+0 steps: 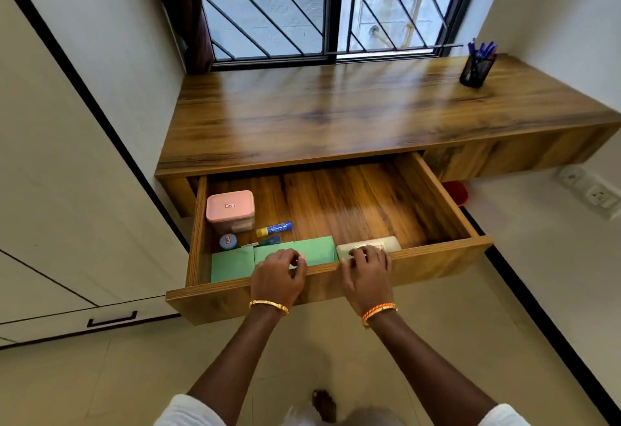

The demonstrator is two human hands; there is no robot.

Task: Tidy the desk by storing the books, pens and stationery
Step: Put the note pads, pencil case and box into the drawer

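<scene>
Both hands are curled over the drawer's front edge, left hand (277, 272) and right hand (368, 269), apparently for closing. Stationery is stowed inside the drawer (437, 197).

A single head-worn wide-angle camera looks forward and steeply down from standing height, just in front of the open drawer (336, 210), which fills the middle of the view. Both forearms reach up from the bottom edge, with the left hand (277, 277) and right hand (367, 276) at the drawer's front panel. Beyond it the wooden bench (336, 113) runs back to the barred window (331, 5) at the top. The wide lens bows the wardrobe (67, 190) on the left and the wall on the right, and floor shows below
</scene>
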